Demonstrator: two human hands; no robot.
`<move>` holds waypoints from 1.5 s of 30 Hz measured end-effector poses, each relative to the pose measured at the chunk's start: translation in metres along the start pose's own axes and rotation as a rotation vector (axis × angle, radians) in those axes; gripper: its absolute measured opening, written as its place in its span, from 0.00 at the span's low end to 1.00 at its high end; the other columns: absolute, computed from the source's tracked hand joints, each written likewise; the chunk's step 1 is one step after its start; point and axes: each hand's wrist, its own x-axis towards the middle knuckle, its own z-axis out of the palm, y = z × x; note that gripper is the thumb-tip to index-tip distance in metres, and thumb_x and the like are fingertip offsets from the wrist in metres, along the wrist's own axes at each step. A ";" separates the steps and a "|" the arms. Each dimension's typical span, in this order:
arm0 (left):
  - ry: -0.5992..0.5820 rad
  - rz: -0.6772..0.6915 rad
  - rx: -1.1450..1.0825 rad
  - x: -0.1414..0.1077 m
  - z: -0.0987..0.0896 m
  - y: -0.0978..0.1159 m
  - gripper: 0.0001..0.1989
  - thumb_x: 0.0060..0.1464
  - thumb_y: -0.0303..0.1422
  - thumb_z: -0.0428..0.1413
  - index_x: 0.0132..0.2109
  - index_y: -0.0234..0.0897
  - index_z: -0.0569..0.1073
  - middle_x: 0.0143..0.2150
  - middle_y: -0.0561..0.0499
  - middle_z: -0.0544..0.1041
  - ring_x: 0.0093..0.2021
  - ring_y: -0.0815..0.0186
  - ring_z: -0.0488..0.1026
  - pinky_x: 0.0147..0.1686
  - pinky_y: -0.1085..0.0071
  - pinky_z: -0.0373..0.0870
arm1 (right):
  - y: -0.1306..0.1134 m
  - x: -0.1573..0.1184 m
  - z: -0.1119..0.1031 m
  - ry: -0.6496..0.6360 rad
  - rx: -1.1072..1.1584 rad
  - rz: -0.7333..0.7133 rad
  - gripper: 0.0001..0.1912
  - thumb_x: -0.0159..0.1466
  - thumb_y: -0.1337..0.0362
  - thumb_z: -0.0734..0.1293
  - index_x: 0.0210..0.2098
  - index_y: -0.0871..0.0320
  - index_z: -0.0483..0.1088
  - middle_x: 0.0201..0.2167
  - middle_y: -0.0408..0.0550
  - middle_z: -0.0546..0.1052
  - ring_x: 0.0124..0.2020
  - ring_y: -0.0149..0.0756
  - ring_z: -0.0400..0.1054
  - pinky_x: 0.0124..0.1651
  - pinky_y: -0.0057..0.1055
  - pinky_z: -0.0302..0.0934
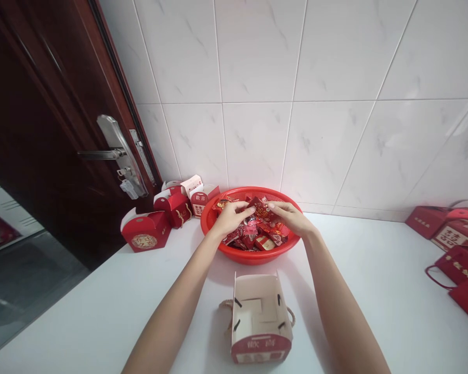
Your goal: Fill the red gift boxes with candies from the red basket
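A red plastic basket (253,255) stands by the tiled wall, filled with red-wrapped sweets (251,240). Both my hands are over it. My left hand (234,218) reaches in from the left, thumb and fingers closed on the left edge of a small dark red packet (262,209). From the other side, my right hand (290,217) pinches the packet's right edge. Nearer to me, between my forearms, sits an open box (261,347) with a red front, pale inside and rope handles. Its inside shows only bare card and handle ends.
Several open red boxes (146,234) stand left of the basket, close to the wooden door (50,104) with its metal handle (117,153). Closed red boxes (456,234) lie along the right of the white table (374,270).
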 end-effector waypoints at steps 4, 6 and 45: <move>0.000 0.007 0.020 0.001 0.000 -0.001 0.22 0.47 0.48 0.64 0.43 0.36 0.82 0.46 0.45 0.82 0.51 0.53 0.76 0.55 0.60 0.68 | -0.003 -0.003 -0.001 -0.026 -0.019 -0.023 0.27 0.57 0.52 0.76 0.54 0.52 0.75 0.43 0.48 0.79 0.44 0.39 0.72 0.44 0.35 0.69; -0.006 -0.008 0.019 0.001 0.000 -0.003 0.21 0.48 0.46 0.64 0.44 0.35 0.82 0.48 0.44 0.82 0.52 0.53 0.76 0.56 0.59 0.68 | -0.004 -0.003 0.000 -0.016 0.003 -0.027 0.30 0.51 0.59 0.79 0.52 0.53 0.75 0.41 0.48 0.79 0.44 0.40 0.73 0.45 0.36 0.69; -0.124 -0.246 -0.001 -0.006 0.000 0.007 0.22 0.47 0.28 0.58 0.51 0.34 0.77 0.30 0.52 0.81 0.35 0.61 0.77 0.42 0.66 0.72 | -0.002 0.002 0.007 0.086 0.097 0.059 0.20 0.46 0.63 0.80 0.38 0.58 0.77 0.34 0.46 0.82 0.35 0.40 0.77 0.42 0.38 0.74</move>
